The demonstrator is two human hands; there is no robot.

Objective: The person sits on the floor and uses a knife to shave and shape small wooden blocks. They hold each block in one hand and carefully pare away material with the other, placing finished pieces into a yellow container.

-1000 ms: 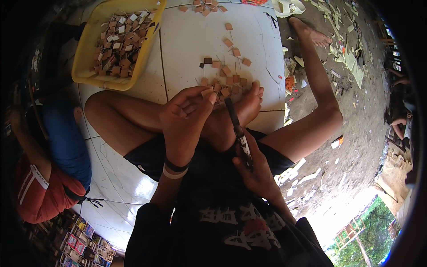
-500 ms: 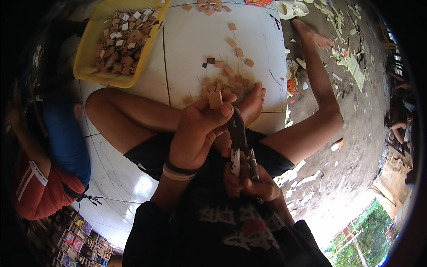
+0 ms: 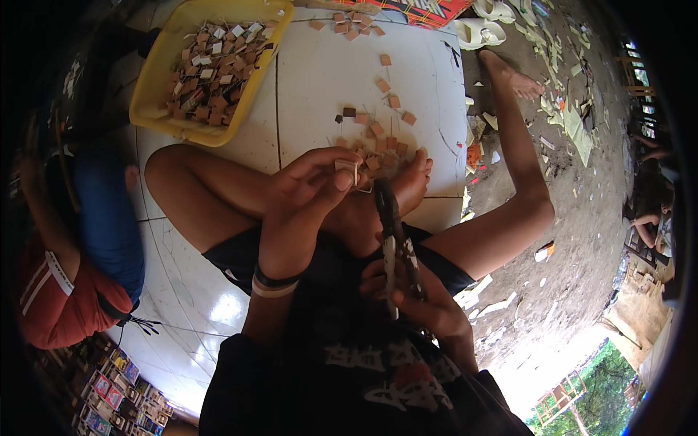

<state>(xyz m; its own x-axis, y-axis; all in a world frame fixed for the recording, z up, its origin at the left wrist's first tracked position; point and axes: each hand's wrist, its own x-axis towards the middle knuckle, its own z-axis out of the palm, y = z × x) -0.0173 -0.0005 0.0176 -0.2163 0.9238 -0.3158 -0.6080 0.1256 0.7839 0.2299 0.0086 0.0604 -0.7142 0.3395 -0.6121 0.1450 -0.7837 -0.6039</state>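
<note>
My left hand is raised above my folded leg and pinches a small, square, wood-coloured piece between thumb and fingers. The piece is tilted, with a pale edge showing. In my right hand, close to my body, is a pair of pliers with a dark head and worn, white-flecked handles. Its head points away from me, just right of the left fingertips and apart from the piece. Beyond my hands, similar brown squares, some with thin wires, lie loose on the floor by my foot.
A yellow plastic basin full of such squares stands at the far left on white tiles. More squares lie at the far edge. A person in a red top sits at left. Right of the tiles, scraps litter a dirt floor.
My left hand has turned the piece and drawn it leftward, away from the pliers' head. My right hand keeps its grip on the pliers. The whole view has shifted slightly.
</note>
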